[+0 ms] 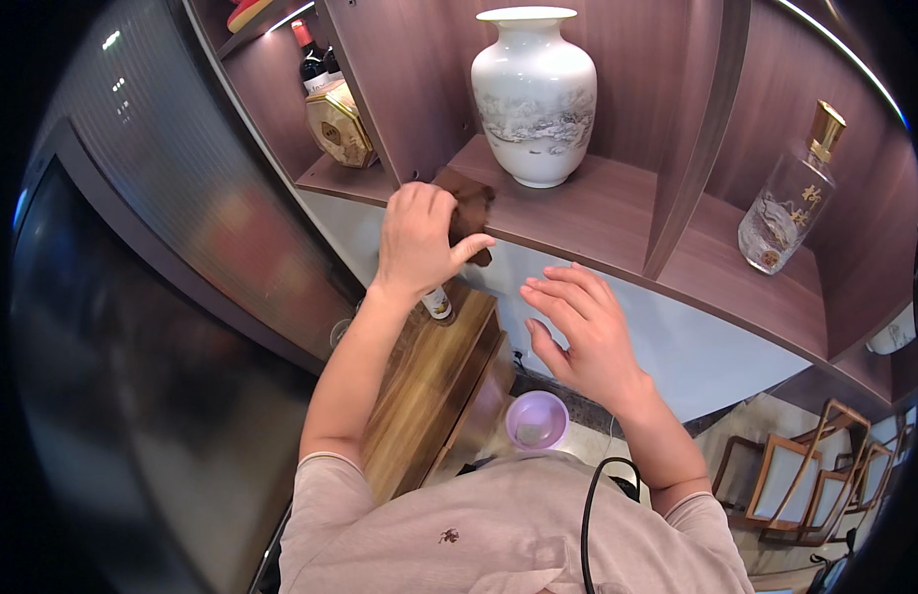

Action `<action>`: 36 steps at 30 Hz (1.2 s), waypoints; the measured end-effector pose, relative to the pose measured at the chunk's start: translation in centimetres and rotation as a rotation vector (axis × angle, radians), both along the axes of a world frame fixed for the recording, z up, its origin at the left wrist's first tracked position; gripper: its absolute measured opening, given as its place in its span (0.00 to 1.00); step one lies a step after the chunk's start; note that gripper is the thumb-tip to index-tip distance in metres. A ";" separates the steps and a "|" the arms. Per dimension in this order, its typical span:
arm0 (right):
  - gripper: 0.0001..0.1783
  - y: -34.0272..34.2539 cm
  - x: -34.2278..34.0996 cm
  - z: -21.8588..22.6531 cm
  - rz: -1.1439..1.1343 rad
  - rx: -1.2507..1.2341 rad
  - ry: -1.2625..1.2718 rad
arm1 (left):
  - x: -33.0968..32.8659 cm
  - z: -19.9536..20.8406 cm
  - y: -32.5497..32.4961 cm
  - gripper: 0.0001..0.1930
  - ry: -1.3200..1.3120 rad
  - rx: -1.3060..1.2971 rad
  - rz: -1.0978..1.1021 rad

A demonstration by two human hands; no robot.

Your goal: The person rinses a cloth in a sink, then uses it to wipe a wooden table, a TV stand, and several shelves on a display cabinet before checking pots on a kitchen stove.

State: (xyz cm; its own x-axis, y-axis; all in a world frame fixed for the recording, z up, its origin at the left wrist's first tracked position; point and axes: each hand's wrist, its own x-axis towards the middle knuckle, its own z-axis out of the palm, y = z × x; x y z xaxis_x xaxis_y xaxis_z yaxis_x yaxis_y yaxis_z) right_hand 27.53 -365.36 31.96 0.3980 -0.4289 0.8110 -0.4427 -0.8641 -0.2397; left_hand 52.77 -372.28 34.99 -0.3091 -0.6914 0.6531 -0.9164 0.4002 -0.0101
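My left hand (417, 236) is closed on a dark brown cloth (469, 206), which lies over the front edge of the wooden shelf (587, 213) and hangs down a little below it. To the right of the cloth, a white vase (535, 99) with a grey landscape painting stands upright on the same shelf. My right hand (582, 332) is in the air below the shelf edge, its fingers apart and nothing in it.
On the right shelf stands a clear bottle (785, 203) with a gold cap. A gold box (340, 124) and a dark bottle (310, 59) occupy the left compartment. Below are a wooden cabinet (409, 396), a purple basin (537, 420) and chairs (785, 480).
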 end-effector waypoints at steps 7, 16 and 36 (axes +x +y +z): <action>0.18 1.5 0.6 1.3 -0.075 0.008 -0.007 | -2.1 -0.7 -1.5 0.46 -0.052 -0.115 -0.129; 0.19 4.8 1.6 1.1 -0.089 0.059 -0.058 | -12.0 -3.0 -0.2 0.47 0.038 -0.163 -0.589; 0.17 6.4 2.3 -0.1 -0.143 0.140 -0.107 | 0.5 -3.7 -1.9 0.45 -0.017 -0.178 -0.049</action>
